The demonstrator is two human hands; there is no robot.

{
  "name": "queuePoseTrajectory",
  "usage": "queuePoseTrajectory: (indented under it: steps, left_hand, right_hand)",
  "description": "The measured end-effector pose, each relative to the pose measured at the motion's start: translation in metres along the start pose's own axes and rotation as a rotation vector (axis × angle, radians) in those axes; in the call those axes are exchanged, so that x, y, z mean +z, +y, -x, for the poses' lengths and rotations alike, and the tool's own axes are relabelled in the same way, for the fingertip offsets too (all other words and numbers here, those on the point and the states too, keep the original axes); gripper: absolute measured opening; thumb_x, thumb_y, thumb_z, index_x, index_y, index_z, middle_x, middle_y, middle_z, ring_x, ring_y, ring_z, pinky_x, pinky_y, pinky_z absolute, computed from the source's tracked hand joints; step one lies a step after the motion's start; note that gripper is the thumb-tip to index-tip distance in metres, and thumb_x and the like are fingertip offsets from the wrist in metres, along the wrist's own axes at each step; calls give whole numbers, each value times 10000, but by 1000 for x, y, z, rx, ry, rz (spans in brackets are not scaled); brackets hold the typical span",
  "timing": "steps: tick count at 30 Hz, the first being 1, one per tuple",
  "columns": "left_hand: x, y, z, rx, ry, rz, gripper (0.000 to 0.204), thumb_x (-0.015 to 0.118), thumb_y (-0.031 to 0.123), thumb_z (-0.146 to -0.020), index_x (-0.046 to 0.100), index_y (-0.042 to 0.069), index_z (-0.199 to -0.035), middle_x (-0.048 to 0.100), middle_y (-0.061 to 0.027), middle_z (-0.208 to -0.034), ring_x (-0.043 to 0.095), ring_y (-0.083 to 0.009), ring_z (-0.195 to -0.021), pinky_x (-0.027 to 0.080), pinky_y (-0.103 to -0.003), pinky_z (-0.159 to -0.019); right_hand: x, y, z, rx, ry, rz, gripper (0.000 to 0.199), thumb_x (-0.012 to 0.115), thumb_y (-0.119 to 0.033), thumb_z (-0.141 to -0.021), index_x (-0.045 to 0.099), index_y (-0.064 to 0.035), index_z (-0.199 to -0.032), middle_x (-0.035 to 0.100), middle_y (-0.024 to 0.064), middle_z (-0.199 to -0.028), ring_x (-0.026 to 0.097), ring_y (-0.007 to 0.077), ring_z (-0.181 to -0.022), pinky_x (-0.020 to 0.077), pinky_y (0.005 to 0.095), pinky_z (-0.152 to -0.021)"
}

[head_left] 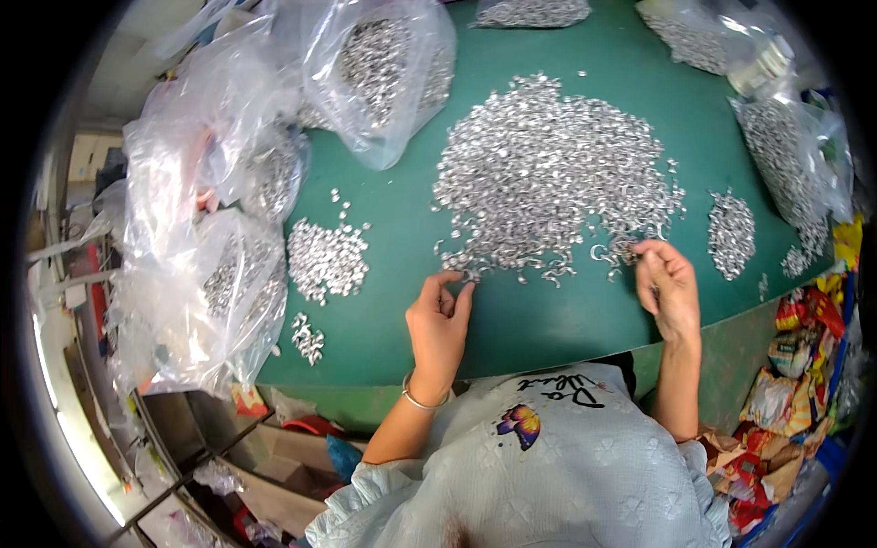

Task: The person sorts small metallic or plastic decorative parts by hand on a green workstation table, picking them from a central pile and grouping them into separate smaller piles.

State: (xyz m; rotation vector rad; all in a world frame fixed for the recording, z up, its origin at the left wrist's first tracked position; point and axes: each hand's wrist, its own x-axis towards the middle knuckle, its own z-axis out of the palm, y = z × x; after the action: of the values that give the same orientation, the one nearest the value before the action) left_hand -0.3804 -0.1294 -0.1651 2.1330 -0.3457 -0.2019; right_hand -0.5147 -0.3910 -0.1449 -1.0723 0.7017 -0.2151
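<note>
A broad heap of small silvery metal pieces (548, 164), some of them hook- or ring-shaped, spreads over the green tabletop (539, 324). At the heap's near left edge is my left hand (437, 324), its fingers curled and thumb and forefinger drawn close at a few loose pieces. My right hand (671, 288) is at the near right edge, fingers bent and pinched together. Whatever either hand pinches is too small to make out. Beside the right fingertips lie a few loose curved pieces (599, 252).
A smaller pile (327, 260) and a little cluster (308, 338) lie left; another pile (732, 235) lies right. Clear plastic bags of metal pieces (379, 78) crowd the left and far edges, with another bag (786, 151) at right. Colourful packets (790, 365) stand beyond the table's right edge.
</note>
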Motion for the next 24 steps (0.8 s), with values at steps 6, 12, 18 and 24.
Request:
queuePoseTrajectory:
  steps: [6, 12, 18, 24]
  left_hand:
    - [-3, -2, 3, 17, 25, -259, 236, 781, 105, -758, 655, 47, -949, 463, -66, -593, 440, -203, -484, 397, -333, -477]
    - [-3, -6, 0, 67, 28, -133, 139, 742, 70, -790, 659, 25, -893, 430, -61, -582, 403, -150, -480, 349, -306, -466]
    - [-11, -7, -4, -245, -77, 310, 102, 696, 12, -816, 643, -2, -902, 336, -10, -561, 333, -69, -501, 280, -240, -463]
    - [-10, 16, -10, -12, 57, -120, 140, 671, 31, -851, 635, 27, -986, 442, -50, -552, 401, -149, -456, 353, -292, -462]
  right_hand:
    - [12, 16, -10, -237, 190, 534, 186, 624, -164, -938, 667, 16, -938, 362, -100, -599, 294, 10, -535, 221, 209, -485]
    - [14, 17, -5, -338, 209, 690, 117, 660, -85, -894, 685, 12, -954, 364, -87, -606, 303, 16, -577, 245, 214, -513]
    - [26, 17, 1, -339, 156, 735, 118, 642, -79, -902, 686, 23, -944, 426, -50, -575, 356, 26, -551, 308, 222, -504]
    - [9, 4, -1, -368, 378, 866, 166, 654, -116, -899, 682, 44, -866, 454, 18, -540, 373, 37, -521, 299, 256, -465]
